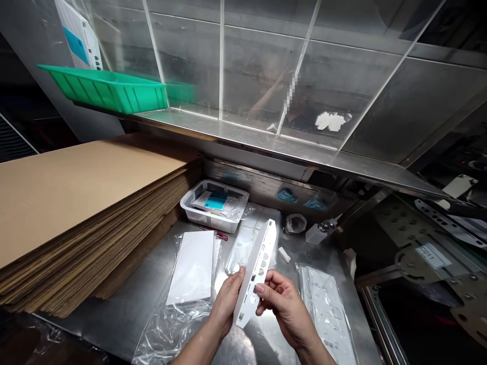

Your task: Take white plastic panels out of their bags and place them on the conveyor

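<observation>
Both hands hold a white panel (257,274) with a bent edge full of cut-out holes, tilted upright above the metal table. My left hand (224,301) grips its left face, thumb near the edge. My right hand (279,299) has thumb and curled fingers closed at the perforated edge. To the left lies a white flat sheet (192,266) on clear plastic wrap (162,329). On the right, white perforated parts (327,309) lie in a clear bag. Behind the panel are clear plastic bags (243,243), and a small white piece (284,254) lies beside it.
A tall stack of cardboard (99,197) fills the left. At the back stand a translucent bin (213,218), a tape roll (296,223) and a white bottle (318,232). A metal shelf (243,139) overhangs, carrying a green tray (114,91). Machinery (429,253) stands at right.
</observation>
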A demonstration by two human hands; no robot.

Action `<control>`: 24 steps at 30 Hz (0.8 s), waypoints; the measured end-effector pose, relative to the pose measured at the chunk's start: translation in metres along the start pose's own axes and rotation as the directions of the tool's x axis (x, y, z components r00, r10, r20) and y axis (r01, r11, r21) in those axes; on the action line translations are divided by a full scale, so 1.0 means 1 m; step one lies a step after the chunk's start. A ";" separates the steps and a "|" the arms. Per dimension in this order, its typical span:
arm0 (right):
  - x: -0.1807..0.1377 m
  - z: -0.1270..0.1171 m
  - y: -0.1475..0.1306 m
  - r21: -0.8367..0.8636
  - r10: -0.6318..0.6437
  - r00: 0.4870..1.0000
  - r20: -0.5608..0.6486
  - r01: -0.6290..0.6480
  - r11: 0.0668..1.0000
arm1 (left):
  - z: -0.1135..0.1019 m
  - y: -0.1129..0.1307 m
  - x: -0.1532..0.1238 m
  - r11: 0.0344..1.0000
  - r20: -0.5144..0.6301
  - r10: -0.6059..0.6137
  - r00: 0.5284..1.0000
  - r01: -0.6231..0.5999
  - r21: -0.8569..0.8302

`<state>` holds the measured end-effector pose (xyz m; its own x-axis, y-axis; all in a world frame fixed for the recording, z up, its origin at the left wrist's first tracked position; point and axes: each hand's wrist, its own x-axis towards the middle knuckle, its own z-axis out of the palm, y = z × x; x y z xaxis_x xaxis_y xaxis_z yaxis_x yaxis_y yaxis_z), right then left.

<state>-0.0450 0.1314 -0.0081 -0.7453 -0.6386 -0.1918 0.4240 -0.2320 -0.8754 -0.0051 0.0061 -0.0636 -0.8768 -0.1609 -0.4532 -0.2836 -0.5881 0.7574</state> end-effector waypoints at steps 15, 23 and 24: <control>0.023 -0.054 0.011 -0.612 -0.068 0.994 -0.083 0.003 0.791 | -0.018 0.019 -0.022 0.976 0.226 0.114 0.967 -0.151 0.154; 0.110 -0.148 0.028 -0.914 -0.380 0.858 -0.345 -0.214 0.345 | -0.021 0.016 -0.022 0.996 0.049 -0.013 0.999 0.009 0.084; 0.115 -0.150 0.029 -0.916 -0.382 0.858 -0.343 -0.216 0.338 | -0.020 0.015 -0.021 0.997 0.060 -0.008 0.998 0.003 0.078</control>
<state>-0.1957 0.1617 -0.1220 -0.9781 -0.2076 0.0171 -0.1669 0.7319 -0.6606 0.0171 -0.0155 -0.0521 -0.8963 -0.1086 -0.4299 -0.3154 -0.5252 0.7904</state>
